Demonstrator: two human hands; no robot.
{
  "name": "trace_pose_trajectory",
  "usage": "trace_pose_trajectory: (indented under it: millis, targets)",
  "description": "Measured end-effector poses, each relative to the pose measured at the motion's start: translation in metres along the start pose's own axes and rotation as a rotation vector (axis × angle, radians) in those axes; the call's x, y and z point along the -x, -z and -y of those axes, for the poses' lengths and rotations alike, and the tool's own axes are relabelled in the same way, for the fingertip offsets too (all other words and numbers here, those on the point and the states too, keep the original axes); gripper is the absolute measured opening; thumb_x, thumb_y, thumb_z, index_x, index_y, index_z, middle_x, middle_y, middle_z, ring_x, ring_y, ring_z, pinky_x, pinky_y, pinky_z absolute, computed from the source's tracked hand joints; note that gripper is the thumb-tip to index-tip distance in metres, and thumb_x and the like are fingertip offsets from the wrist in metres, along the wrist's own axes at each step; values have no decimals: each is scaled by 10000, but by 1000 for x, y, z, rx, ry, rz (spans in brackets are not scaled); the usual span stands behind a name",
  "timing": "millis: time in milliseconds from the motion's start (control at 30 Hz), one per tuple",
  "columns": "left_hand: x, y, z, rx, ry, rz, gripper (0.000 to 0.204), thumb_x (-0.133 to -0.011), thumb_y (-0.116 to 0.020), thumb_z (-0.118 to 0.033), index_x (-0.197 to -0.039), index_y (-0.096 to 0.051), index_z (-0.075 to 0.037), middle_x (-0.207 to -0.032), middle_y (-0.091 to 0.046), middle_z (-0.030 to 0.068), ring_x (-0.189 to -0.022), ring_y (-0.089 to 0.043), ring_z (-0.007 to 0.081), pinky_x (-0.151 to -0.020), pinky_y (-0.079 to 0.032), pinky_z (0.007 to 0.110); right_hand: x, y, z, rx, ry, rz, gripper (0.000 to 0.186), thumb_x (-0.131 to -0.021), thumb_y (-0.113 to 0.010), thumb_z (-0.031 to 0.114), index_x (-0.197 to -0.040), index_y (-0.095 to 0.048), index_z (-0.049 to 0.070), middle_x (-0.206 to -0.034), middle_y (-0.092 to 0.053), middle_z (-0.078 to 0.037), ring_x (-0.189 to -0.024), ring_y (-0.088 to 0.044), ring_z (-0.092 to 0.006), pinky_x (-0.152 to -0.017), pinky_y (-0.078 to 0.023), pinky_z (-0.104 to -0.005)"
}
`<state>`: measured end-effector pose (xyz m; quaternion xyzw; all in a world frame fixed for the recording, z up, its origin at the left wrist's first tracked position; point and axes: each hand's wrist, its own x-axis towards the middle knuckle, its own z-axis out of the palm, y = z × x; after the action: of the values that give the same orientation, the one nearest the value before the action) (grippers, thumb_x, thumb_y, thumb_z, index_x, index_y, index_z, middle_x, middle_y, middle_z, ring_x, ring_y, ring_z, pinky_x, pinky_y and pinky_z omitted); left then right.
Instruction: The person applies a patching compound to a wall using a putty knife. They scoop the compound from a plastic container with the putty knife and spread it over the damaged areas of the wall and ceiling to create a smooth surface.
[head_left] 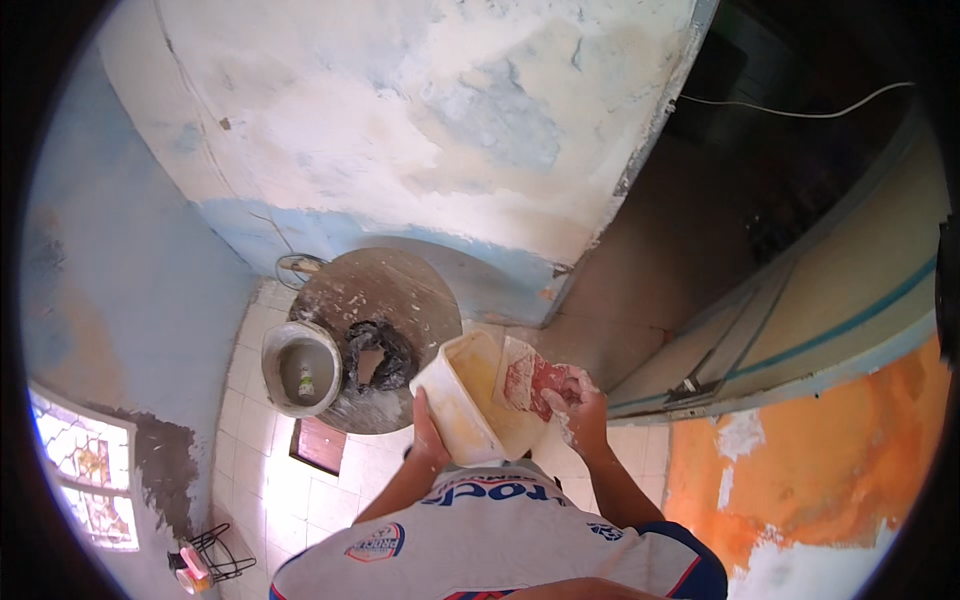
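Note:
My left hand (428, 435) is closed on the side of a white rectangular plastic container (460, 420), held out in front of my body, with pale yellowish material inside. My right hand (582, 415) grips a red spreader (538, 380) caked with white residue, which lies against the container's right rim and over its inside. Behind and left of the container, a round stained board (370, 280) carries crumpled dark plastic (395, 350). A pale bucket (275, 370) at the board's left edge has a small white object inside.
Patched wall (420, 120) ahead, blue wall (140, 290) with a barred window (85, 465) left, orange wall (790, 440) and long panel (820, 320) right. A dark opening (750, 170) has a hanging cable. A black wire rack (215, 550) sits lower left on the tiled floor (250, 450).

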<state>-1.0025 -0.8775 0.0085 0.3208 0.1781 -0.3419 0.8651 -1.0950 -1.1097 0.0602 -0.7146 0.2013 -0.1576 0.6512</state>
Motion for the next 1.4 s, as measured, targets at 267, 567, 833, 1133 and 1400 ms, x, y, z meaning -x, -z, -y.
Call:
trace_pose_trajectory:
  millis: [267, 567, 833, 1133, 1400]
  targets:
    - [16, 0, 18, 9, -189, -21, 778, -1001, -319, -677, -1552, -356, -129, -1529, -470, 111, -1383, -472, 335, -1153, -383, 487, -35, -5, -14, -122, 131, 128, 480, -903, -733, 192, -1275, -523, -26, -1096, -710, -163, -982, -685, -185, -863, -532, -314]
    - [19, 41, 3, 126, -130, 21, 830, -984, -311, -703, -1550, -352, -97, -1513, -479, 144, -1369, -488, 339, -1152, -392, 475, 21, -41, 5, 86, 196, 76, 351, -922, -708, 129, -1232, -622, -12, -996, -726, -128, -845, -668, -149, -794, -523, -285]
    - [36, 75, 9, 189, -18, 8, 829, -988, -290, -695, -1552, -343, -89, -1514, -457, 174, -1366, -484, 356, -1157, -386, 492, 39, -70, -10, 133, 96, 52, 262, -908, -703, 96, -1144, -679, -15, -960, -702, -72, -824, -634, -119, -752, -507, -273]
    - [33, 73, 28, 312, -181, -72, 824, -983, -300, -704, -1532, -377, -94, -1477, -510, 165, -1331, -524, 354, -1127, -425, 485, -8, -78, 2, 244, 256, 353, 233, -908, -717, 116, -1101, -681, -9, -969, -718, -129, -802, -692, -169, -749, -538, -299]
    - [40, 36, 74, 363, -320, -236, 853, -974, -299, -720, -1531, -377, -78, -1470, -515, 177, -1323, -532, 360, -1123, -430, 493, -44, -49, -28, 113, 191, 527, 214, -925, -699, 116, -1091, -681, -18, -900, -719, -120, -771, -683, -159, -731, -532, -299]
